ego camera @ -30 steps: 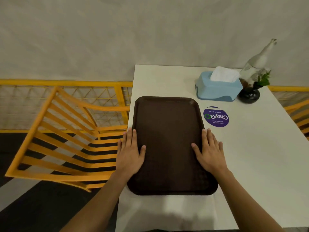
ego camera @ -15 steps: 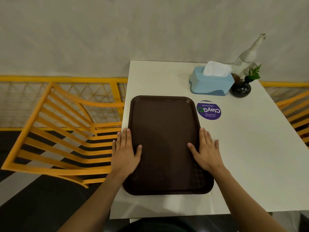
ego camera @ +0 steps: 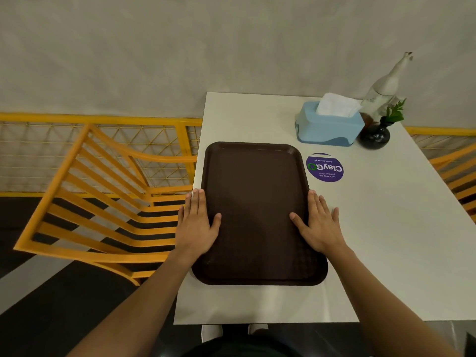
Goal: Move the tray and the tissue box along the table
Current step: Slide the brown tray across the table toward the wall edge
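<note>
A dark brown tray [ego camera: 257, 191] lies lengthwise on the white table [ego camera: 381, 240], near its left side. My left hand [ego camera: 197, 225] rests flat over the tray's left rim, thumb on the inside. My right hand [ego camera: 319, 224] lies flat over the right rim, thumb also inside. A light blue tissue box [ego camera: 328, 127] with a white tissue sticking out stands at the far right of the table, apart from the tray.
A round purple sticker [ego camera: 325, 168] lies between tray and tissue box. A small black vase with a green sprig [ego camera: 374, 135] and a glass bottle [ego camera: 383, 86] stand right of the box. An orange slatted chair [ego camera: 103, 202] is left of the table; a grey wall is behind.
The view has pulled back and tilted down, so the table's near edge now shows. Both hands stay flat on the tray's rims; the tray sits slightly farther from the near edge.
</note>
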The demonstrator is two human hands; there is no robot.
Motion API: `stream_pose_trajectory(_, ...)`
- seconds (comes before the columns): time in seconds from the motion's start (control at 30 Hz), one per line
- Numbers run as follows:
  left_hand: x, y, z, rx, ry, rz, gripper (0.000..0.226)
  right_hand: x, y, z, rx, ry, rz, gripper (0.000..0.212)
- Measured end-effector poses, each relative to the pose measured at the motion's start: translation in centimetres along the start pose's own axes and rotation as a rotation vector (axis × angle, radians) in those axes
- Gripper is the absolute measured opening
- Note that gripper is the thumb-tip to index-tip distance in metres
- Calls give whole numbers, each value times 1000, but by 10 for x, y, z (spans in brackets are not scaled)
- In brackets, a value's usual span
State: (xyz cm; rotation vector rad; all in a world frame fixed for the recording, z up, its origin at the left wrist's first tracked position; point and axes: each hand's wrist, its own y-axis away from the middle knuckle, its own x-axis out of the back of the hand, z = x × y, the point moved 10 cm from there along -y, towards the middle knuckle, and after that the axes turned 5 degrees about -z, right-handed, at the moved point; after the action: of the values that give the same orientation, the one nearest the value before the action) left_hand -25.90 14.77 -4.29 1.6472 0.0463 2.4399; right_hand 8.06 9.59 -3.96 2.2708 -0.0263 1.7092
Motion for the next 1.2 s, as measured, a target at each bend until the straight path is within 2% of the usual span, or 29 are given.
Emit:
stream_pose_trajectory(0.77, 9, 6, 5, -25, 86, -30, 83, 0, 4, -2, -33, -43, -9, 92)
stream_pose_trajectory(0.9, 9, 4, 5, -21, 157, -49, 86, 4, 6, -3, -21, -58, -4, 91)
stream_pose_trajectory(1.07, 30, 0, 4, 11, 243, -1, 83, 22, 9, 5, -37, -203, 27, 92)
stream_pose_trajectory(1.2, 53, -14, 37, -29, 265, 72, 77, 51, 3, 23, -33, -346, 115, 87)
